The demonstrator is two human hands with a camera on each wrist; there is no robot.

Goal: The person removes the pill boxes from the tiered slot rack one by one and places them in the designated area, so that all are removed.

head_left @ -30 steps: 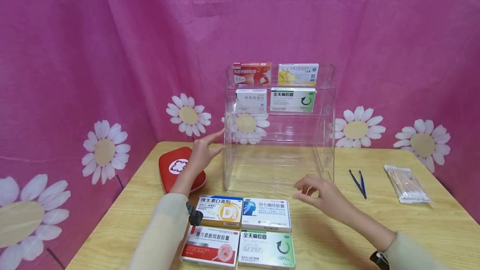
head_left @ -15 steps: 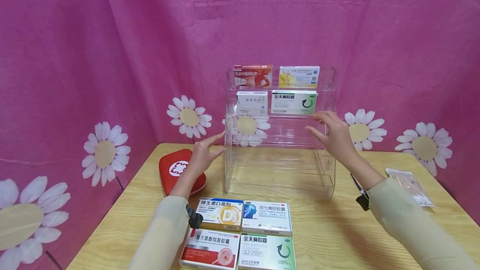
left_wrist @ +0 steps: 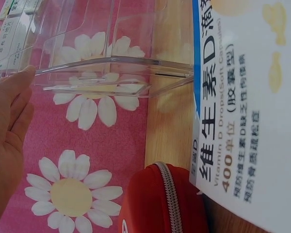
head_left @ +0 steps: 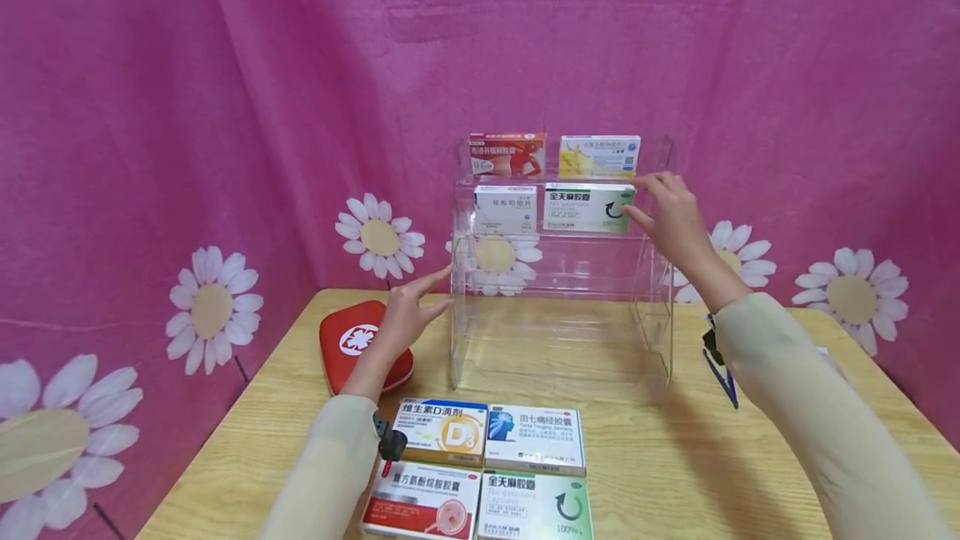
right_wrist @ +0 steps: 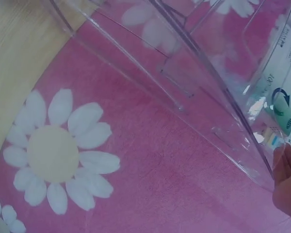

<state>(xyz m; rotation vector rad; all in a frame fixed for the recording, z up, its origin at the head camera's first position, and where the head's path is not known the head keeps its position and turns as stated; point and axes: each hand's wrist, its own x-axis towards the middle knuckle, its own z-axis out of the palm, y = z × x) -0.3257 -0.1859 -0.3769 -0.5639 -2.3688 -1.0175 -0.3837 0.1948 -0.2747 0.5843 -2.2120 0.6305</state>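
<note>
A clear acrylic tiered display stand (head_left: 555,340) stands on the table. My left hand (head_left: 405,311) reaches to its left side, index finger and thumb stretched out, fingertips at the clear panel. My right hand (head_left: 675,219) is at the right end of a green-and-white medicine box (head_left: 581,208) on the second tier. Its thumb overlaps the box's front and its fingers are at the top corner. In the right wrist view, fingers (right_wrist: 286,162) show beside that box. Next to it is a white medicine box (head_left: 504,208). A red box (head_left: 504,155) and a yellow-and-white box (head_left: 600,157) stand on the top tier.
Before the stand lie a vitamin D box (head_left: 442,430), a blue-and-white box (head_left: 536,438), a red-and-white box (head_left: 423,498) and another green-and-white box (head_left: 534,507). A red zip case (head_left: 337,340) lies left. Blue tweezers (head_left: 722,377) lie right, partly behind the right arm.
My right hand has risen from above the table, up along the stand's right side, to the second-tier green-and-white medicine box. My left hand has stayed at the stand's left side.
</note>
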